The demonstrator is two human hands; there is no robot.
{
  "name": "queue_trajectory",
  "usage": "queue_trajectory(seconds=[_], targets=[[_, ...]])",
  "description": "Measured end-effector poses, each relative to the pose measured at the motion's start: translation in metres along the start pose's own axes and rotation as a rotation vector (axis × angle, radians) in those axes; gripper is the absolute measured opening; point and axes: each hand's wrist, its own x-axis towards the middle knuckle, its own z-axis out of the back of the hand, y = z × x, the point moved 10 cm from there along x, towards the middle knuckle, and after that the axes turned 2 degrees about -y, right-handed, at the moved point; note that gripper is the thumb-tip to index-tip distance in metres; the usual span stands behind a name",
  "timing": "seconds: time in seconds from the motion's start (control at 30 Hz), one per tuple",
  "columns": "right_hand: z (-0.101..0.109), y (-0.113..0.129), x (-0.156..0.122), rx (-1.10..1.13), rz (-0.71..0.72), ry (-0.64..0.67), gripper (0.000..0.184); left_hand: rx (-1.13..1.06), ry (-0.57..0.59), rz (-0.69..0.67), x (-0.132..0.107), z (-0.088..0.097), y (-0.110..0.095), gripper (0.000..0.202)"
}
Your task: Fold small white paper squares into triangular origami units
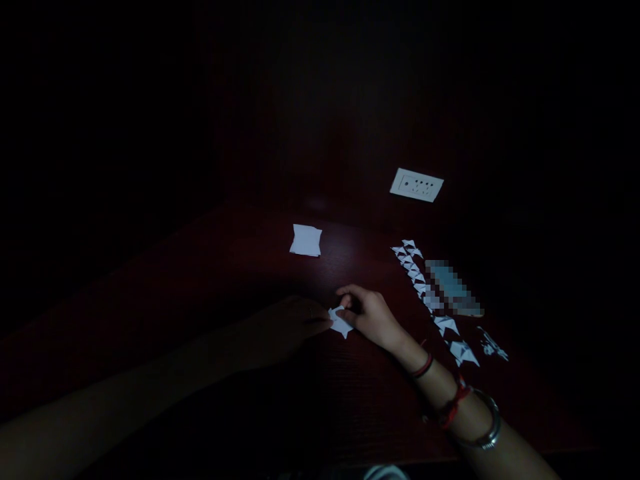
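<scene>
The scene is very dark. A small white folded paper piece (341,323) lies on the dark reddish table (225,280) between my hands. My right hand (367,313), lit, has its fingers curled and pinched on the paper's right side; bangles and red threads sit on its wrist. Mostly in shadow, my left hand (290,327) lies low on the table with its fingertips touching the paper's left edge. Its fingers look pressed together on the paper.
A stack of white square paper (306,240) lies further back. A row of several folded white paper pieces (425,293) runs along the right, beside a blurred flat object (453,288). A white socket plate (417,185) is on the wall behind.
</scene>
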Motion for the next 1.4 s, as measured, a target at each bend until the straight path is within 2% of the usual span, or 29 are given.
queue_trajectory(seconds=[0.2, 0.47, 0.57, 0.73, 0.87, 1.13, 1.4], targets=[[0.007, 0.021, -0.006, -0.105, 0.150, -0.041, 0.011, 0.024, 0.034, 0.028, -0.004, -0.008, 0.002, 0.040], [0.002, 0.031, -0.015, -0.185, 0.275, 0.070, 0.010, 0.035, 0.073, 0.061, 0.000, -0.001, -0.004, 0.041], [-0.001, 0.032, -0.016, -0.199, 0.313, 0.131, 0.011, 0.035, 0.046, 0.050, 0.001, 0.002, -0.004, 0.040], [-0.006, 0.031, -0.017, -0.207, 0.338, 0.194, 0.013, 0.050, 0.053, 0.030, 0.001, 0.002, -0.005, 0.041], [-0.006, 0.030, -0.017, -0.196, 0.359, 0.194, 0.014, 0.035, 0.081, 0.032, 0.000, -0.001, -0.005, 0.043], [-0.006, 0.027, -0.016, -0.165, 0.376, 0.202, 0.016, 0.025, 0.064, 0.058, -0.001, -0.003, 0.000, 0.049], [-0.009, 0.031, -0.017, -0.244, 0.419, 0.222, 0.019, 0.005, 0.037, 0.037, 0.001, 0.001, -0.002, 0.043]])
